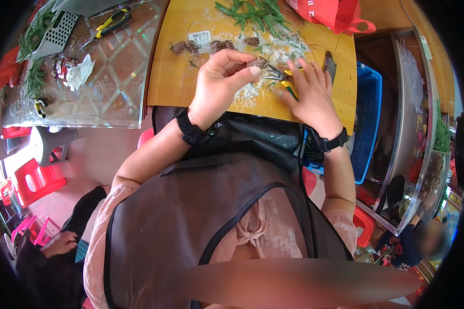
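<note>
My left hand (221, 77) is raised over the yellow wooden table (165, 85), its thumb and fingertips pinching a small brown pine cone (258, 63). Just right of the cone lie the metal jaws of a pair of pliers (274, 73) with yellow and green handles. Over those handles my right hand (312, 90) is spread, fingers stretched out and thumb apart; its palm side is hidden. White flaky powder (250, 95) is scattered under both hands. More pine cones (191, 47) sit beyond my left hand, near a white printed label (200, 38).
Green fir sprigs (258, 14) and a red bag (335, 15) lie at the table's far side. A dark strip (330, 67) rests by its right edge, with a blue crate (368, 123) beyond. Yellow-black pliers (111, 24) lie on the glass-topped table (121, 105). Other people are at lower left and right.
</note>
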`<control>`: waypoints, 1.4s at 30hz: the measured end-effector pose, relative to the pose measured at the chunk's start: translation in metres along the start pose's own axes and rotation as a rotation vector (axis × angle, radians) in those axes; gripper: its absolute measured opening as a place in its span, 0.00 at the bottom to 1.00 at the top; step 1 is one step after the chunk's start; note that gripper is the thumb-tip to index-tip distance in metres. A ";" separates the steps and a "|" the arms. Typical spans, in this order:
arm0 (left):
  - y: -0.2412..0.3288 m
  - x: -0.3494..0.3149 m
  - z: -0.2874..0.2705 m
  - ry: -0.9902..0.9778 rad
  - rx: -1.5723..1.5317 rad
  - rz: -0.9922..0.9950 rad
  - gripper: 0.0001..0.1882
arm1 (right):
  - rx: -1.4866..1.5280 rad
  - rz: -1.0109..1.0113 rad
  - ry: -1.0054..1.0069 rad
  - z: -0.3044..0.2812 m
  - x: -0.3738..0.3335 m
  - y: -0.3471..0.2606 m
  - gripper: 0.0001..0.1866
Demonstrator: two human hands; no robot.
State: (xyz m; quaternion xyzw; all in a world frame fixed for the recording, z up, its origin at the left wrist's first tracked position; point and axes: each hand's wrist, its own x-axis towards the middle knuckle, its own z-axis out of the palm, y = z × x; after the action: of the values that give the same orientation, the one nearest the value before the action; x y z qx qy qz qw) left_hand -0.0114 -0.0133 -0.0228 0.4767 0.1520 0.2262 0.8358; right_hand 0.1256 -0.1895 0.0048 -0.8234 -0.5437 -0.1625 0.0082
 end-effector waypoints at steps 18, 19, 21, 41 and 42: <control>-0.005 -0.001 -0.004 -0.066 -0.246 -0.088 0.08 | 0.746 -0.161 0.402 -0.021 0.042 -0.015 0.06; -0.005 -0.001 -0.004 -0.077 -0.315 -0.121 0.08 | 0.826 -0.111 0.393 -0.017 0.040 -0.016 0.06; -0.004 -0.002 -0.003 -0.069 -0.272 -0.090 0.08 | 0.907 -0.061 0.384 -0.013 0.036 -0.020 0.06; -0.004 -0.002 -0.003 -0.229 -0.392 -0.220 0.06 | 2.031 0.480 -0.126 -0.024 0.041 -0.023 0.07; -0.004 -0.002 -0.003 -0.211 -0.383 -0.214 0.06 | 1.990 0.469 -0.095 -0.020 0.039 -0.023 0.07</control>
State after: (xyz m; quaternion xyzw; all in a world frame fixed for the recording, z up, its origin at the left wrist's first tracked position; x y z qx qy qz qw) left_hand -0.0138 -0.0140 -0.0282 0.3116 0.0679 0.1099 0.9414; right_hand 0.1132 -0.1491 0.0310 -0.5345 -0.2569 0.4011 0.6981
